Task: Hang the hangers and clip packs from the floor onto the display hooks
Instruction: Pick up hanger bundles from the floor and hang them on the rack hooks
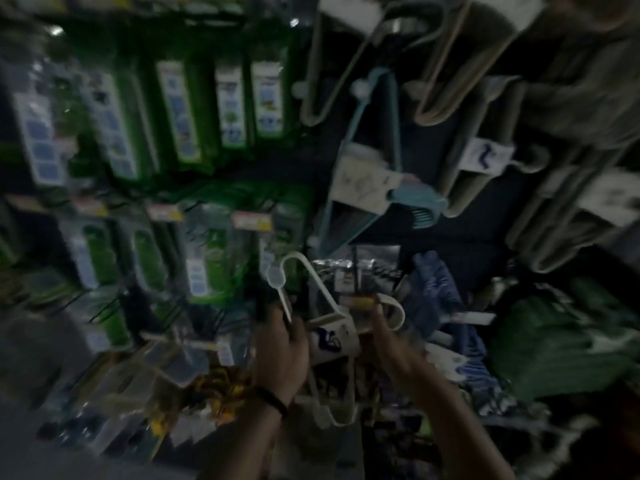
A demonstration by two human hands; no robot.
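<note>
Two hands held one white hanger pack betw. them. The left hand showed its back to the camera, w/ a black band on the wrist. Its fingers were curled round the pack's neck, just under the hook, which stuck up above the knuckles. The right hand gripped the pack's other side, fingers closed near the curved shoulder end. How exactly those fingers lay was too blurred to tell. A paper label w/ blue print wrapped the pack betw. the two grips. The pack's lower loop hung down below the hands, betw. the forearms.

Whole view was dark and smeared, so detail was poor.

Just below and left of the left hand lay yellow packs among clear-wrapped goods, type unclear. Right of the right hand sat dark-blue goods, and further right a green bundle.

Above the grip, well apart from it, a blue hanger pack hung on the display, w/ a pale card across it and a blue clip at its right edge. Up and right of that hung several grey hanger packs, some w/ white cards. Up and left of the hands the wall carried rows of green packs w/ white-and-blue cards. Small red-yellow tags sat betw. the upper and lower rows.
</note>
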